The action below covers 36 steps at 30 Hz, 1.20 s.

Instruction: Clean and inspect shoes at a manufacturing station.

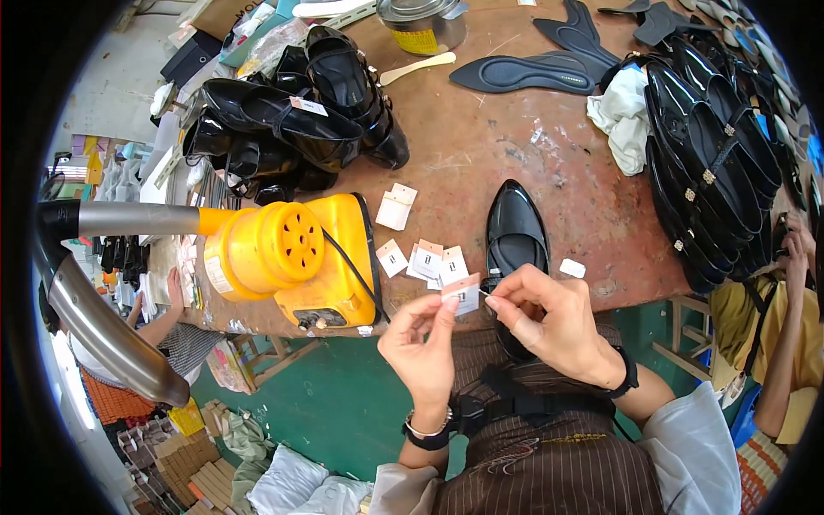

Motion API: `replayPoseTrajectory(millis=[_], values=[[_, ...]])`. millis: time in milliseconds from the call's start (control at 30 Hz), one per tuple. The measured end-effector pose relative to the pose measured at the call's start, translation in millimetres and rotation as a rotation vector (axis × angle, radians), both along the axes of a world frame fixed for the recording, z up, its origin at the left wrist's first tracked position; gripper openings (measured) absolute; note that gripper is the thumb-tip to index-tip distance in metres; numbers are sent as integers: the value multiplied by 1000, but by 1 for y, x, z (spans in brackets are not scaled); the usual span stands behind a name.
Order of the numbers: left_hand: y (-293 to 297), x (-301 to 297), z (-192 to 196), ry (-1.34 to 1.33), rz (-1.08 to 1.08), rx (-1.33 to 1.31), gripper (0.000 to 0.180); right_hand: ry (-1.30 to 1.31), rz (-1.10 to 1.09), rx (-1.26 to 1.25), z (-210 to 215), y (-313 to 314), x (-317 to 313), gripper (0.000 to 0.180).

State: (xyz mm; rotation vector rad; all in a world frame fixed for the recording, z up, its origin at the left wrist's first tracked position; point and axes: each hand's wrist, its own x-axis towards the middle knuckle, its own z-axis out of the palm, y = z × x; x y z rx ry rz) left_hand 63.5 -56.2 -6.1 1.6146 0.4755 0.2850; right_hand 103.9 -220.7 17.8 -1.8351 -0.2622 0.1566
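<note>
My left hand (421, 343) pinches a small pink-and-white paper tag (463, 296) between thumb and fingers. Close by, my right hand (558, 322) is closed in a pinch at the tag's right edge; what lies between its fingertips is too small to make out. Beneath both hands, a glossy black pointed shoe (516, 219) rests at the table's near edge, toe facing away, its heel end partly hidden by my right hand. Loose tags (426, 260) lie left of the shoe, and a stack of tags (396, 206) sits farther back.
A yellow machine (330, 257) with a metal-grey arm stands on the left. Black shoes are piled at the back left (283, 120) and right (712, 163). Black insoles (524, 75), a can (421, 26) and a white cloth (622, 120) lie toward the back. Another person (781, 335) is at right.
</note>
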Motion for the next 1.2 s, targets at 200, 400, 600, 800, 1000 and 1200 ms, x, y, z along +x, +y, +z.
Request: replayPoseTrajectory(millis=[200, 400, 600, 800, 1000, 1200], values=[[-14, -4, 8, -80, -17, 86, 12, -53, -37, -42, 4, 3, -4, 11], [-19, -4, 13, -173, -92, 243, 14, -31, -55, -51, 3, -2, -5, 11], [-18, -5, 17, -300, -197, 579, 26, 280, -65, 417, -2, -7, 2, 12], [-18, -1, 9, -399, -374, 663, 26, 407, 163, 446, -14, -40, 10, 16], [-24, 14, -18, -55, -276, 535, 16, -127, -504, -244, -11, -82, 22, 9], [-30, 33, -53, 144, -363, 494, 22, -162, -255, -251, -46, -43, 16, 13]])
